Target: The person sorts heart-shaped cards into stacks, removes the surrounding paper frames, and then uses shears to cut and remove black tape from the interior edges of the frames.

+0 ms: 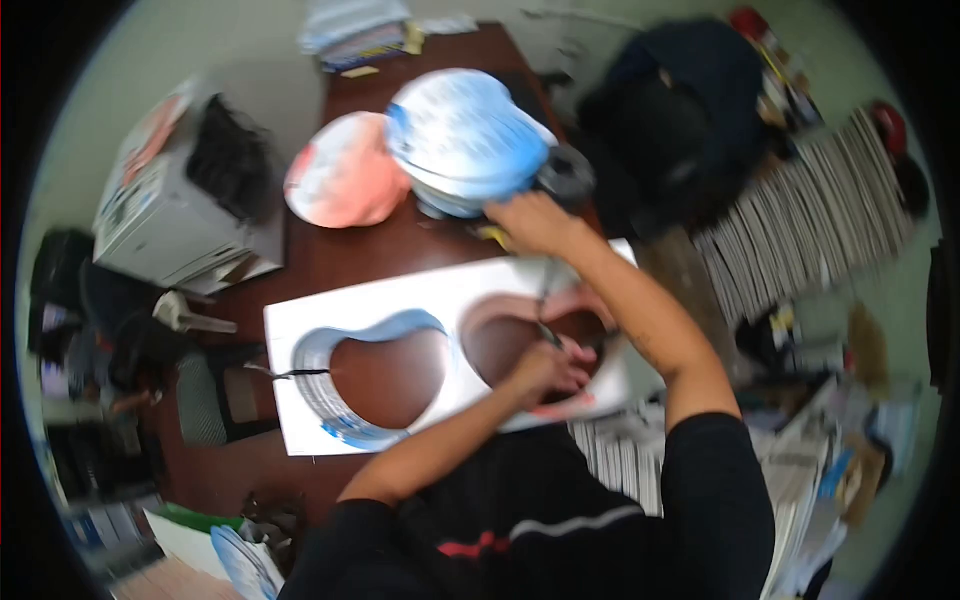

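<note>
A white board [460,290] with two rounded cut-outs lies on the brown table. My left hand [548,372] is closed at the right cut-out, on a thin dark strip [547,333] that runs upward. Pinkish stacked sheets [495,312] line that opening. Blue and white sheets [318,385] line the left one, with a black tie [300,373] across their edge. Beyond the board, my right hand [532,223] is closed on a small yellow thing [494,236], blurred and partly hidden by the fingers. Just past it rises a pile of blue-white shaped sheets [465,130].
Pink and white shaped sheets [348,172] lie left of the blue pile, and a dark roll [567,175] sits right of it. A white printer-like machine [190,190] stands at the left. Tall paper stacks [810,215] fill the right side, near a black chair [670,120].
</note>
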`<state>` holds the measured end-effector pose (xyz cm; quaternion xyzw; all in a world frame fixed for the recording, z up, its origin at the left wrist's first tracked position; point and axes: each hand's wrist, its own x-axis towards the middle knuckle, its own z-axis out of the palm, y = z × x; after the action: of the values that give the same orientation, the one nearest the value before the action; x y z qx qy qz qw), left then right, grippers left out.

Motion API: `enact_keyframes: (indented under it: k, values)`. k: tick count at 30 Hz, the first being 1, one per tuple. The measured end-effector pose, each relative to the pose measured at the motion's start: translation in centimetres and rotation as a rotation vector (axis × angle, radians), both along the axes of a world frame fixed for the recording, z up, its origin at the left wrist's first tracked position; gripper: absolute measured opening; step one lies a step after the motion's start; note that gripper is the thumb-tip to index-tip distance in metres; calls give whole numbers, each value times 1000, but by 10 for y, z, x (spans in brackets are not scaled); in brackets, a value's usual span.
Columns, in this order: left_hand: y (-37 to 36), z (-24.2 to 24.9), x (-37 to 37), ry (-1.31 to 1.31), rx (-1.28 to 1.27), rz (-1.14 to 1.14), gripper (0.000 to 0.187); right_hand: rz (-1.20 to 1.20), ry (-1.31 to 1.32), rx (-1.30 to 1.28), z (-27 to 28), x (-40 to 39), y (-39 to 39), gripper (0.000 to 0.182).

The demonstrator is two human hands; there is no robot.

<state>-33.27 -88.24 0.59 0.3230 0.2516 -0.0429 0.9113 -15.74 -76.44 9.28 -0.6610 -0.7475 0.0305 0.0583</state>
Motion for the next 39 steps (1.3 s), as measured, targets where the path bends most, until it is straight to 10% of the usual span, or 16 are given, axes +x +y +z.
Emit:
enact_keyframes:
  k: [5, 13, 29, 35, 39]
  values:
    - [10, 27, 27, -65, 295, 123, 21, -430, 527, 189, 76, 44, -151, 41]
    - [26, 96, 126, -194, 653, 87, 26, -1222, 364, 268, 31, 12, -360, 52]
    - [10, 136, 136, -388, 909, 167, 30, -939, 493, 292, -21, 9, -353, 32]
    - [132, 174, 61, 244, 917, -115, 27, -872, 688, 246, 10, -10, -366, 26]
    - [285, 73, -65, 742, 1681, 106, 44, -704, 713, 278, 20, -36, -343, 26]
